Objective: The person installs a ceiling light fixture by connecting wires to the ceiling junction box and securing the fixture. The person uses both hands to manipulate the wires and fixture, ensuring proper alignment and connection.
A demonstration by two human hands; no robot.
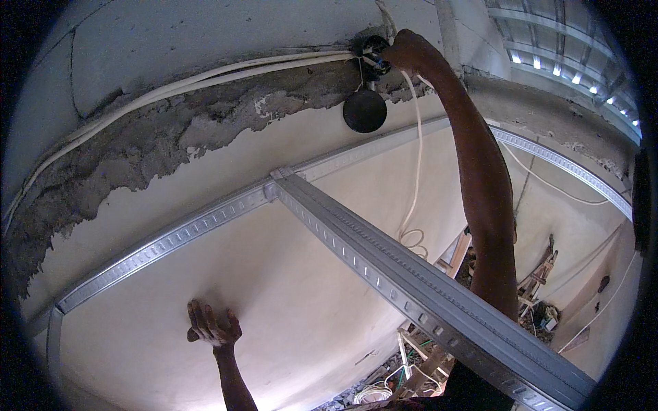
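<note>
High against a plastered wall [288, 322], the right hand [406, 51] reaches up to a dark fitting [370, 49] set in a band of rough, broken mortar [157, 137] near the ceiling. The fingers curl closed around the wires at the fitting, which sits just to the left of the knuckles and touches them; how firm the grip is cannot be told, since the fingertips are hidden behind the hand. A round black disc [364, 111] hangs directly below the fitting on short thin wires, clear of the fingers and just beneath them. Two white cables [205, 75] run along the top of the mortar from the left and end at the fitting. Another white cable [418, 157] drops from beside the hand, down the wall, to a loose coil lower down. The left hand [214, 327] is pressed flat on the wall well below, fingers spread wide and holding nothing, far apart from the fitting. A metal channel [164, 240] is fixed along the wall between the two hands, and a metal rail [425, 294] joins it near the middle and runs toward the lower right, crossing in front of the right forearm. Timber scraps [541, 274] lie on the floor below.
</note>
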